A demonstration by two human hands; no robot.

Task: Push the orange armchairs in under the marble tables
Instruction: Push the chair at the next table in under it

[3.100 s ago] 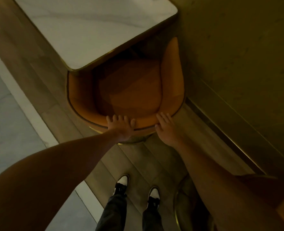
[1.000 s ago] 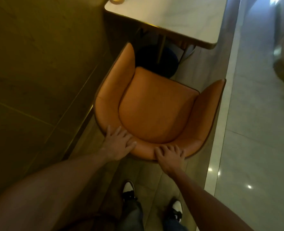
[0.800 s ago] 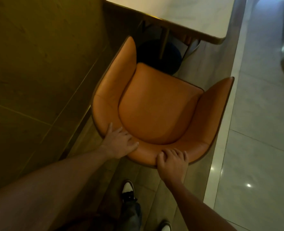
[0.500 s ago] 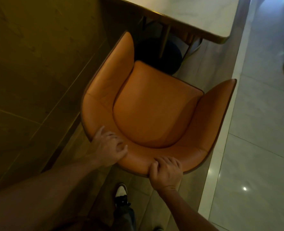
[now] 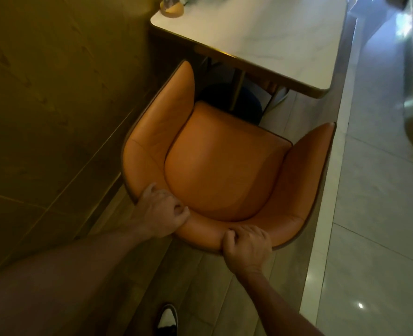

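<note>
Person: bare forearms, no sleeves; left hand and right hand ungloved; black-and-white shoe below them.

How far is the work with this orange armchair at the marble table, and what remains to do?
Done: both hands grip the curved backrest of the orange leather armchair, left hand and right hand. In hand: the chair faces the white marble table, but its whole seat lies clear of the tabletop. Left: push it forward until the seat goes under the table edge.

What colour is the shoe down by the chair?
The shoe is white with a black edge around the toe, seen at the bottom of the head view.
</note>
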